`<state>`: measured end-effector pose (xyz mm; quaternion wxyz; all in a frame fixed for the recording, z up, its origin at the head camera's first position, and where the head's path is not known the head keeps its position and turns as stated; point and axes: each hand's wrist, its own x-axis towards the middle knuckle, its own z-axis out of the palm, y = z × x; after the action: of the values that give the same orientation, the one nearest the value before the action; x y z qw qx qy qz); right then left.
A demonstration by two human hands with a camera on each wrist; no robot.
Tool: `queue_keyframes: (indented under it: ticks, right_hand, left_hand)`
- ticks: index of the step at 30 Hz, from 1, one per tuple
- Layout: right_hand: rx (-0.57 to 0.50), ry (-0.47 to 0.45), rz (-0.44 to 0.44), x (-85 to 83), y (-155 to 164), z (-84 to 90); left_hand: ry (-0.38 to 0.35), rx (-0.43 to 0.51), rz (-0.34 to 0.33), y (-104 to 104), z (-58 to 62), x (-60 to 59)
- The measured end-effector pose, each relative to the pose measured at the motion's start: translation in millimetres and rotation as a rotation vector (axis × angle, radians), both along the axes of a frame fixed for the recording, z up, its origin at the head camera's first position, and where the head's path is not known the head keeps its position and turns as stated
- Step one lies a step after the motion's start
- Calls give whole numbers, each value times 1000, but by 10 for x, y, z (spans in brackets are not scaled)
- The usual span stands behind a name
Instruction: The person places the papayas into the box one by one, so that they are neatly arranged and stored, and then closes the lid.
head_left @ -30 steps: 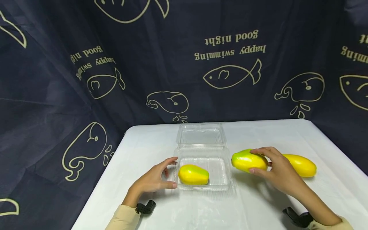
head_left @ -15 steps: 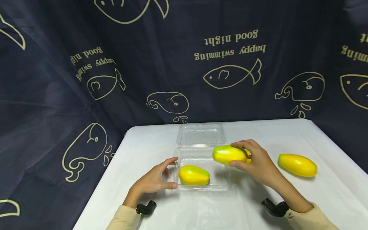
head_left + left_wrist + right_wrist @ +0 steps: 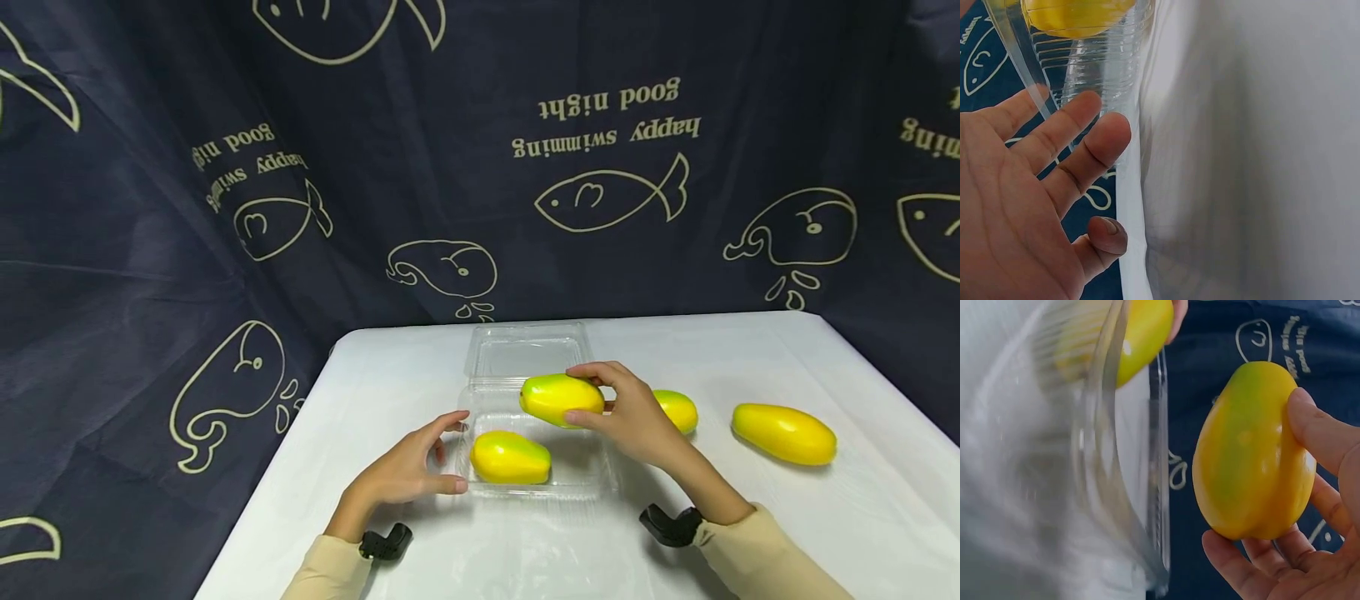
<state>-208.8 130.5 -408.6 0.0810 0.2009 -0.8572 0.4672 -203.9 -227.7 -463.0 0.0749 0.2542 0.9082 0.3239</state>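
In the head view, my right hand [image 3: 637,417] grips a yellow-green papaya [image 3: 558,398] above the clear plastic box [image 3: 581,475]. The right wrist view shows the thumb on one side of this papaya [image 3: 1250,456] and fingers on the other, with the box wall [image 3: 1097,462] beside it. A second papaya [image 3: 510,460] lies inside the box, towards its front left. My left hand [image 3: 405,467] is at the box's left side, thumb and fingers spread apart. In the left wrist view its fingertips [image 3: 1094,103] are close by the ribbed box wall [image 3: 1097,69]; contact is unclear.
The box's hinged lid [image 3: 528,350] lies folded back behind it. Two more papayas rest on the white table to the right: one [image 3: 678,411] partly hidden behind my right hand, another [image 3: 783,433] farther right. A dark printed cloth [image 3: 450,167] hangs behind the table.
My right hand has carried the papaya leftwards from the table's right side to over the box, uncovering the papayas on the right. My left hand has stayed at the box.
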Motion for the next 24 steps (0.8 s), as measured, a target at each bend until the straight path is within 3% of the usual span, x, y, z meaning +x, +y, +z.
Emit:
queue_keyframes:
  ticks: [7,13,24]
  right_hand:
    - [-4,-32,32,-73,-295,-46]
    - [45,-20,2,-110,-512,-90]
    - [33,-68,-34,-149,-677,-179]
  left_hand:
    - [9,1,-6,10,5,-8]
    - [0,0,0,12,11,6]
    - [-4,-1,6,4,19,24]
